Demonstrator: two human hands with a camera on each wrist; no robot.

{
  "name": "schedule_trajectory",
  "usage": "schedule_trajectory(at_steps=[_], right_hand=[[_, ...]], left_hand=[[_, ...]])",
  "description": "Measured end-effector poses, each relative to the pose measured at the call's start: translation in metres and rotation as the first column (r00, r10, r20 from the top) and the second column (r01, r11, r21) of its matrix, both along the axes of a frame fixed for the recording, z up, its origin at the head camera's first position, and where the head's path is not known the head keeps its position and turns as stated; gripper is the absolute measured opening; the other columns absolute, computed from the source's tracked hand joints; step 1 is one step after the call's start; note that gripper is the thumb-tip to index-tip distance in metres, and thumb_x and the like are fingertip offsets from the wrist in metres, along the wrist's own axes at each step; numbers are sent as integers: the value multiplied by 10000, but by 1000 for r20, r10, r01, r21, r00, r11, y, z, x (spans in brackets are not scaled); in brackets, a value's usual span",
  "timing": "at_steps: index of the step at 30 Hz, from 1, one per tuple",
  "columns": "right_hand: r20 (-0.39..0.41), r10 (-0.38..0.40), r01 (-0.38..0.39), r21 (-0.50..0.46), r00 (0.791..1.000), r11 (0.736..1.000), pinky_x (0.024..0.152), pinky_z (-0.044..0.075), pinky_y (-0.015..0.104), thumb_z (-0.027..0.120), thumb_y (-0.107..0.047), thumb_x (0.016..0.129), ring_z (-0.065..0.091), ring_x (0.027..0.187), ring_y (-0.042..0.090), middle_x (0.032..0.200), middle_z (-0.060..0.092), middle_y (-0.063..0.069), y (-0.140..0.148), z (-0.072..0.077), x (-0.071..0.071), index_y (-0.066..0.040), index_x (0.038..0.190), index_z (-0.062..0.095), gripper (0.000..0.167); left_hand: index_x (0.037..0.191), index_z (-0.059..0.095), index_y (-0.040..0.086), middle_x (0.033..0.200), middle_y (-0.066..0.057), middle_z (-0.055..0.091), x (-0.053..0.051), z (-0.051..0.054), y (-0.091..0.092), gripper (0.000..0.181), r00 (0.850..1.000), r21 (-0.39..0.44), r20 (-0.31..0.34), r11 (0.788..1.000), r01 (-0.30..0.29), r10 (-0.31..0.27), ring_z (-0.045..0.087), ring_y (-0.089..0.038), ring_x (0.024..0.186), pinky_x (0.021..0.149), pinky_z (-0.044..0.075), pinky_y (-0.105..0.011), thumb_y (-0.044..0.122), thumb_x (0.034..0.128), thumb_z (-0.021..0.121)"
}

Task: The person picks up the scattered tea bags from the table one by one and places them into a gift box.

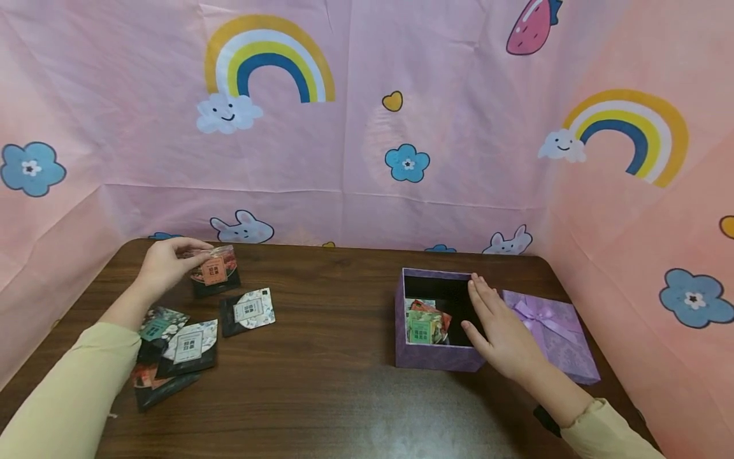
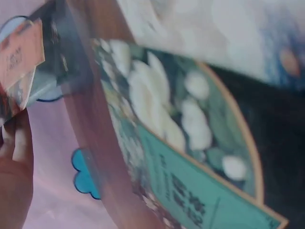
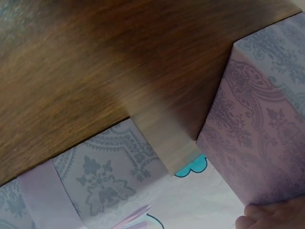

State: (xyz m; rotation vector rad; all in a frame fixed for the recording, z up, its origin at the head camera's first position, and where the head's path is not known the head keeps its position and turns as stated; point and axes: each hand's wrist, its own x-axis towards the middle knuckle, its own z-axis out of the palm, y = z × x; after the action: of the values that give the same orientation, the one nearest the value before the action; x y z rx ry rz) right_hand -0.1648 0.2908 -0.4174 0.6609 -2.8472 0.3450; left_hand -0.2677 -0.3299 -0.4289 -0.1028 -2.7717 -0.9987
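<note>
My left hand pinches the upper edge of a sachet with an orange-red label near the table's far left edge. In the left wrist view this sachet is up at the left corner, with fingers under it. A white-and-black sachet lies just in front of that hand. My right hand rests on the right rim of an open purple box, its fingers stretched along the edge. Inside, on the left, several sachets are stacked, a green-labelled sachet in front.
Below the left forearm lie another white sachet, a green-labelled sachet and a red-and-black sachet, partly overlapping. The purple lid with a ribbon bow lies right of the box. A patterned cloth hangs behind the brown table.
</note>
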Motion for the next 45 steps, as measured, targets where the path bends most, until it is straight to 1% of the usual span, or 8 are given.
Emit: schedule_trajectory(at_steps=[3, 6, 11, 14, 18, 23, 36, 45], right_hand=[[-1, -2, 2, 1, 1000, 1000, 1283, 308, 570, 614, -281, 1051, 306, 1599, 431, 1749, 253, 219, 0, -1, 0, 42, 1645, 306, 743], [2, -6, 6, 5, 1000, 1000, 1295, 293, 559, 611, -285, 1055, 297, 1604, 426, 1755, 239, 212, 1, -1, -1, 38, 1651, 293, 748], [23, -14, 13, 15, 1000, 1000, 1284, 302, 585, 604, -304, 1060, 270, 1618, 413, 1768, 207, 195, 1, 1, -3, 24, 1662, 268, 764], [26, -13, 12, 17, 1000, 1000, 1276, 311, 592, 601, -308, 1060, 272, 1617, 415, 1766, 210, 197, 0, 1, -3, 23, 1662, 269, 763], [31, -13, 13, 19, 999, 1000, 1279, 308, 588, 598, -311, 1061, 273, 1617, 414, 1766, 212, 198, 0, 1, -3, 18, 1664, 270, 761], [47, -17, 16, 17, 999, 1000, 1292, 289, 576, 595, -320, 1061, 268, 1619, 416, 1767, 209, 197, 0, 0, -2, 11, 1667, 264, 766], [-1, 11, -11, 9, 1000, 1000, 1249, 332, 628, 614, -271, 1055, 297, 1602, 434, 1745, 250, 234, -1, 1, -3, 53, 1640, 308, 736], [10, 7, -7, 1, 1000, 1000, 1252, 327, 628, 607, -276, 1056, 295, 1603, 434, 1747, 245, 232, 1, 2, 0, 60, 1636, 314, 731]], left_hand=[[1227, 774, 30, 1210, -278, 736, 4, 5, 6, 331, 1000, 18, -6, 999, -31, 31, 472, 238, 773, 661, 502, -164, 297, 1040, 717], [1247, 773, 30, 1219, -219, 759, 6, 11, 15, 377, 999, 52, 16, 997, -52, 51, 493, 208, 826, 691, 493, -136, 335, 1030, 728], [1344, 724, 20, 1134, 94, 718, 7, 23, 36, 503, 989, 175, 116, 978, -110, 91, 617, -182, 1173, 846, 508, -245, 417, 1036, 699], [1389, 675, -26, 1260, -32, 708, 9, 30, 51, 536, 984, 258, 166, 960, -112, 70, 518, -407, 1390, 1008, 534, -446, 389, 1050, 684], [1441, 606, -69, 1585, -289, 468, 13, 39, 71, 551, 973, 343, 231, 935, -89, 8, 375, -493, 1513, 1185, 394, -661, 335, 1070, 661], [1443, 608, -60, 1639, -276, 406, 16, 47, 97, 509, 963, 358, 268, 931, -65, -36, 321, -495, 1547, 1207, 365, -666, 297, 1082, 643], [1396, 667, -26, 1559, -249, 526, 19, 58, 167, 401, 952, 455, 265, 890, 19, -156, 485, -408, 1449, 1226, 381, -610, 213, 1074, 657], [1320, 727, -14, 1462, -207, 613, 23, 65, 214, 331, 944, 529, 238, 846, 70, -227, 564, -352, 1365, 1143, 465, -513, 180, 1054, 686]])
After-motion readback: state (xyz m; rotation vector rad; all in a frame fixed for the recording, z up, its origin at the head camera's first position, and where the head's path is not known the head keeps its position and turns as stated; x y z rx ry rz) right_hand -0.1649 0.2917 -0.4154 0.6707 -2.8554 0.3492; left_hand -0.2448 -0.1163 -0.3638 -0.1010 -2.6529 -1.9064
